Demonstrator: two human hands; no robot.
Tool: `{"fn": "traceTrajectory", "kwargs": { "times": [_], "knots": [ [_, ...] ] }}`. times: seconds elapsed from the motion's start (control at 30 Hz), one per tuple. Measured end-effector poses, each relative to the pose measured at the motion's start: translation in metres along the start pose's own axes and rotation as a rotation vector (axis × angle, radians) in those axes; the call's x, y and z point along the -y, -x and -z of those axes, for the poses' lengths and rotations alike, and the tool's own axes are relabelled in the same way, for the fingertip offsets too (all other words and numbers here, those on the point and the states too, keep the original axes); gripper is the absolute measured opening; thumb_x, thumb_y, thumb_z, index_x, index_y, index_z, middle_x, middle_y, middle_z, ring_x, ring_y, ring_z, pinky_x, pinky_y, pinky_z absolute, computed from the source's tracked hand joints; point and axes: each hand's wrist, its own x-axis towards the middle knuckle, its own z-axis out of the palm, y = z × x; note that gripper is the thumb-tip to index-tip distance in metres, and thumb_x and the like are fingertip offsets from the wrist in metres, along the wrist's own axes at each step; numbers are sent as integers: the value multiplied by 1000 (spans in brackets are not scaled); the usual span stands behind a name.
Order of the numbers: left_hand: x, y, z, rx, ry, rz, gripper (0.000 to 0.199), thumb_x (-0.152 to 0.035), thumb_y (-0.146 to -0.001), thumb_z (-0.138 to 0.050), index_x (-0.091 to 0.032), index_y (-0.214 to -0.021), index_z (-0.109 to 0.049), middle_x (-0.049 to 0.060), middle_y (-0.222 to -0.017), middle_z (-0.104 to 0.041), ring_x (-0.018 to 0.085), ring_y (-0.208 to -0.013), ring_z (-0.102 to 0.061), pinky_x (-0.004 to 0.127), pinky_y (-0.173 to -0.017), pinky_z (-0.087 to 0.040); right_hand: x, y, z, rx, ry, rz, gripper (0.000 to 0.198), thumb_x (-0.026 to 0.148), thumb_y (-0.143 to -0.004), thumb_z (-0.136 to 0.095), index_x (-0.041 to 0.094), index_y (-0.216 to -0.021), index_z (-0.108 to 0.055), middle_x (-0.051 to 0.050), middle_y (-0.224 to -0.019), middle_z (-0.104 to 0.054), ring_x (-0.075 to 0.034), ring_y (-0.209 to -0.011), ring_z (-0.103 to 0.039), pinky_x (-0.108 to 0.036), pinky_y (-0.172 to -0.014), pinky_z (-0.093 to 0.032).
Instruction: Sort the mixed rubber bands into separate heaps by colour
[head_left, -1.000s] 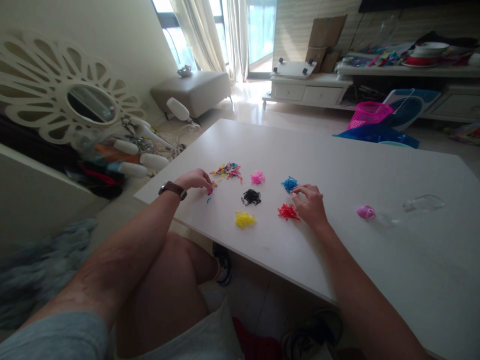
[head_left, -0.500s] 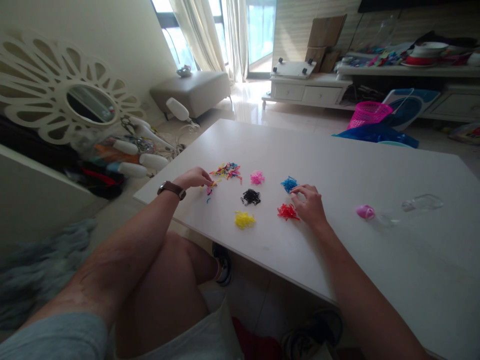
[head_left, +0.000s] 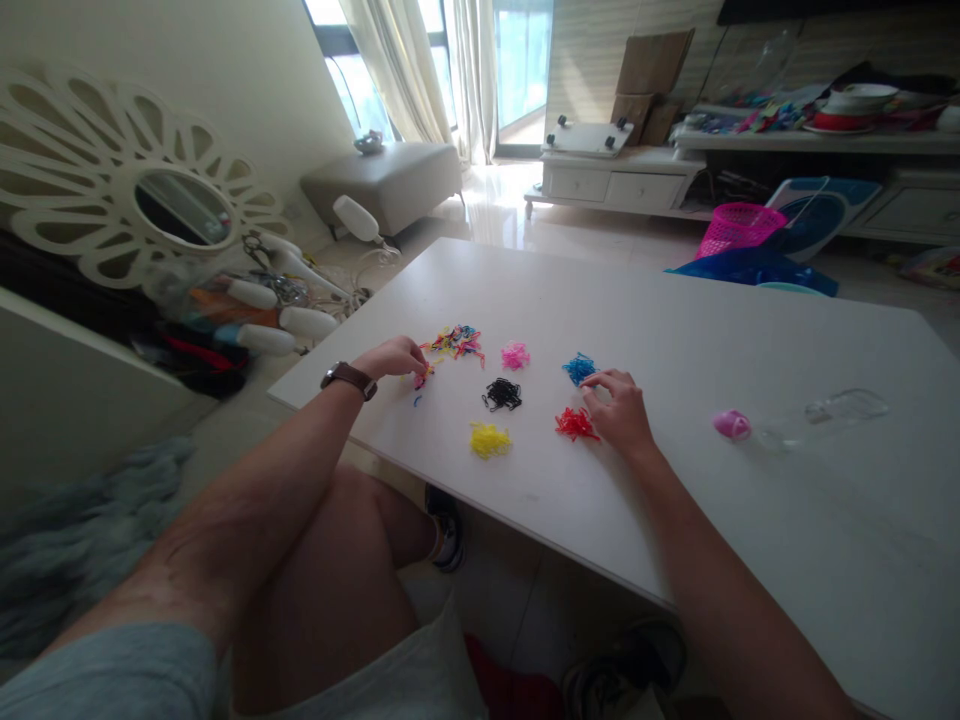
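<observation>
My left hand [head_left: 394,357] is at the left of the white table [head_left: 675,340], its fingertips pinched down on a few small pink and yellow loop-shaped plastic pieces [head_left: 424,377]. Just beyond it lies a mixed-colour heap [head_left: 457,342] of such pieces. My right hand [head_left: 616,405] rests with bent fingers, thumb and fingertips together, at the edge of the blue pile [head_left: 580,369]. What is between those fingertips is too small to make out. Below that hand sits the red pile [head_left: 576,424]. Pink [head_left: 515,355], black [head_left: 502,394] and yellow [head_left: 490,440] piles lie between my hands.
A pink egg-shaped object [head_left: 732,425] and a clear bottle [head_left: 825,417] lie on the table to the right. One blue piece [head_left: 417,402] lies near the left edge. Past the table's far side stands a pink basket [head_left: 742,228].
My left hand has shifted slightly over the small pieces under its fingertips. My right hand stays at the blue pile.
</observation>
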Motion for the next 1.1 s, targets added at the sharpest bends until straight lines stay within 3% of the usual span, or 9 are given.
{"fn": "traceTrajectory", "kwargs": {
  "times": [0.17, 0.4, 0.77, 0.93, 1.1],
  "knots": [
    [0, 1, 5, 7, -49, -7, 18, -34, -56, -75, -17, -62, -75, 6, -68, -69, 18, -67, -59, 25, -53, -40, 0, 0, 0, -1, -4, -7, 15, 29, -84, -58, 24, -79, -71, -7, -94, -73, -28, -100, -62, -46, -97, -46],
    [3, 7, 11, -12, 101, -13, 16, -30, -54, -74, -18, -64, -75, 6, -69, -72, 18, -67, -61, 24, -56, -44, -1, 0, 0, 4, -12, -8, 15, 30, -84, -58, 24, -78, -70, -7, -94, -73, -28, -100, -62, -46, -97, -47],
    [1, 22, 18, -100, 180, -31, 31, -39, -51, -82, -18, -74, -81, 7, -74, -75, 20, -73, -65, 24, -57, -43, -2, 0, -2, 5, -19, -3, 17, 31, -83, -57, 24, -78, -70, -8, -93, -73, -29, -98, -63, -46, -94, -48],
    [0, 17, 14, -143, 144, -52, 38, -42, -49, -84, -18, -77, -82, 5, -72, -74, 18, -69, -62, 25, -57, -43, -1, 0, -2, 16, -23, 3, 18, 32, -84, -56, 24, -78, -70, -8, -93, -73, -29, -97, -64, -46, -92, -49],
    [-9, 9, 2, -104, 70, -54, 33, -42, -48, -85, -19, -71, -81, 4, -71, -73, 18, -69, -61, 26, -58, -44, 0, 0, -2, 21, -27, -2, 17, 32, -83, -56, 23, -79, -71, -8, -93, -73, -29, -97, -64, -46, -93, -49]
  ]
}}
